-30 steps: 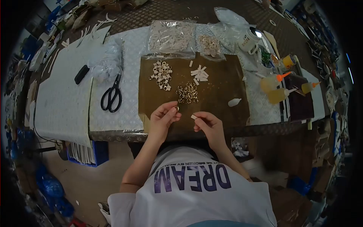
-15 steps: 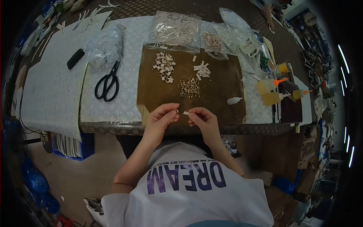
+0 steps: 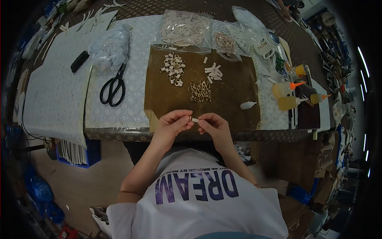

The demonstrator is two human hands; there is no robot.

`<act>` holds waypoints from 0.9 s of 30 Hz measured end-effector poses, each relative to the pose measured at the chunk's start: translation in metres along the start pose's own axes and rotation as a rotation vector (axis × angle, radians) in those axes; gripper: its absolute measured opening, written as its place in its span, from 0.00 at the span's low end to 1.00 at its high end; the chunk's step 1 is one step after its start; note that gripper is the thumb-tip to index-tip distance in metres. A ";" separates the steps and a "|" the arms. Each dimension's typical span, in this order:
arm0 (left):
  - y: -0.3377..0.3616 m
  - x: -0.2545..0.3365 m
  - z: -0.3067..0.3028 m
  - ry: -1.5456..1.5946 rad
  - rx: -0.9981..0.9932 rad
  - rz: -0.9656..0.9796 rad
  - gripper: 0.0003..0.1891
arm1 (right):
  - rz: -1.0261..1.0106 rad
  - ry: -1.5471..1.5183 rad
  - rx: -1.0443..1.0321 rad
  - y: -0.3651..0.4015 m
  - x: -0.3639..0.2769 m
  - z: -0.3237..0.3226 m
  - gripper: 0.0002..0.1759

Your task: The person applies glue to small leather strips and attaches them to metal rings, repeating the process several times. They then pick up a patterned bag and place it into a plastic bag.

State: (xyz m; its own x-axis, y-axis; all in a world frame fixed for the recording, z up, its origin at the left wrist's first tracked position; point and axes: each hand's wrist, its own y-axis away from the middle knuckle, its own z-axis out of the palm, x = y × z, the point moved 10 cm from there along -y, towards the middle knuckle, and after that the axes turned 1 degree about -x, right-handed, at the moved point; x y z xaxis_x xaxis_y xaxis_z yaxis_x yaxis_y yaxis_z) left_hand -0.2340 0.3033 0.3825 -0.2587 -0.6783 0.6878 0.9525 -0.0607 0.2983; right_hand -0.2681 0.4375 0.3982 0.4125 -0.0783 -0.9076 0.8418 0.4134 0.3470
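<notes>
My left hand (image 3: 172, 123) pinches a small gold metal ring (image 3: 190, 118) over the near edge of a brown work mat (image 3: 234, 95). My right hand (image 3: 211, 124) pinches a short white strip (image 3: 195, 120), and its end meets the ring between my fingertips. On the mat farther away lie a heap of gold rings (image 3: 199, 92), a heap of loose white strips (image 3: 213, 72) and a heap of rings with strips attached (image 3: 173, 68).
Black scissors (image 3: 113, 88) lie left of the mat beside a black marker (image 3: 79, 61) and a crumpled plastic bag (image 3: 109, 49). Bags of parts (image 3: 185, 30), a white mug (image 3: 266, 44) and orange-capped glue bottles (image 3: 287, 88) stand behind and right. A small white cap (image 3: 248, 105) lies on the mat.
My two hands have closed the gap between them: the white strip in the right hand has come up against the ring in the left. The view has shifted slightly.
</notes>
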 end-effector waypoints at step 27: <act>-0.010 -0.001 0.035 -0.389 0.005 0.058 0.09 | -0.160 0.222 -0.054 0.004 -0.021 -0.022 0.05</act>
State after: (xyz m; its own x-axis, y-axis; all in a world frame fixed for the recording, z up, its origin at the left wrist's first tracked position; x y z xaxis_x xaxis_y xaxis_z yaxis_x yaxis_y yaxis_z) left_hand -0.2491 0.3308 0.4020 -0.2472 -0.3517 0.9029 0.9667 -0.0259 0.2545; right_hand -0.2814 0.4609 0.4133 0.1843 0.0517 -0.9815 0.8677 0.4604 0.1872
